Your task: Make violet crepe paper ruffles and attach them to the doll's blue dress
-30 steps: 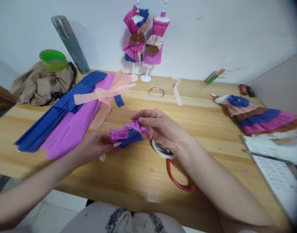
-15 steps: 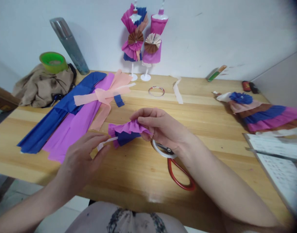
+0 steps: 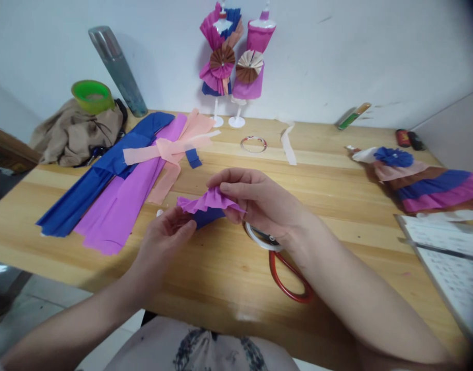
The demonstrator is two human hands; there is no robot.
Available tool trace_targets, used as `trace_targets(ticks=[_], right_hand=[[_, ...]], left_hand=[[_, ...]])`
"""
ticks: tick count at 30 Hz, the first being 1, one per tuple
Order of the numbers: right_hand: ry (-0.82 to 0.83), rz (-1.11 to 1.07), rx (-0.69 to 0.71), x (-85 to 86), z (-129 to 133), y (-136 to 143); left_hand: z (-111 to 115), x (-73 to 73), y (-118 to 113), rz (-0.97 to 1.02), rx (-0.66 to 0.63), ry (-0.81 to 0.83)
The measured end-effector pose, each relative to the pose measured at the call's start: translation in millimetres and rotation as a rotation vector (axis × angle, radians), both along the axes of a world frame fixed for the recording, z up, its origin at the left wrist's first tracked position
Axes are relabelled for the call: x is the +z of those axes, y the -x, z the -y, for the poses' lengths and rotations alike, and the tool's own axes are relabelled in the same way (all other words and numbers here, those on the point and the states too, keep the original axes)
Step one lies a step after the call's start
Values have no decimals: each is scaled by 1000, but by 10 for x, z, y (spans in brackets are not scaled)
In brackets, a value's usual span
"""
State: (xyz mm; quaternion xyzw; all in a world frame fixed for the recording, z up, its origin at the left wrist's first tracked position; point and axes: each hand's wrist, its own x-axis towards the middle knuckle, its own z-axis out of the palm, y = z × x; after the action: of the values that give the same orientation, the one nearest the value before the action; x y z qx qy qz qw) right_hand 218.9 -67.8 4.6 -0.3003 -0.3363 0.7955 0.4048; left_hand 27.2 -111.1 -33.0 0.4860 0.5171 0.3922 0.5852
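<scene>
A small piece of ruffled purple and blue crepe paper [image 3: 208, 216] is held up over the table between both hands. My right hand [image 3: 255, 198] pinches its ruffled purple edge between thumb and fingers. At the other end, my left hand [image 3: 170, 232] has its thumb and fingers round the left edge of the paper. A small white bit shows behind the left fingers. Under my right hand lie a white ring [image 3: 255, 239], perhaps a roll of tape, and scissors with a red handle [image 3: 288, 278], their blades partly hidden.
Blue [image 3: 77, 198], purple [image 3: 116, 216] and peach [image 3: 166, 149] crepe sheets lie left. Two dressed mini mannequins [image 3: 223, 62] [image 3: 254, 72] stand by the wall. A bangle [image 3: 254, 144], a paper dress [image 3: 422, 180], a printed sheet [image 3: 445, 257], a green tape roll [image 3: 92, 98] and a flask [image 3: 122, 77] surround the work.
My left hand has moved right and up to the paper's left end, and its fingers have closed there. The white strip it held is now mostly hidden. The view has shifted slightly.
</scene>
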Motion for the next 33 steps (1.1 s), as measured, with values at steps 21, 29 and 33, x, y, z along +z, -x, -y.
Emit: trace_targets(ticks=[21,29,33], right_hand=[[-3,100,-24,-17,-202,120],[-10,94,-54,-46,-297,120],[13,86,-76,-42,-313,124]], left_hand=[[-86,-29,-241,78,173,226],[-77,-33,-230,70,186,219],[-60,-32,-221,71,181,208]])
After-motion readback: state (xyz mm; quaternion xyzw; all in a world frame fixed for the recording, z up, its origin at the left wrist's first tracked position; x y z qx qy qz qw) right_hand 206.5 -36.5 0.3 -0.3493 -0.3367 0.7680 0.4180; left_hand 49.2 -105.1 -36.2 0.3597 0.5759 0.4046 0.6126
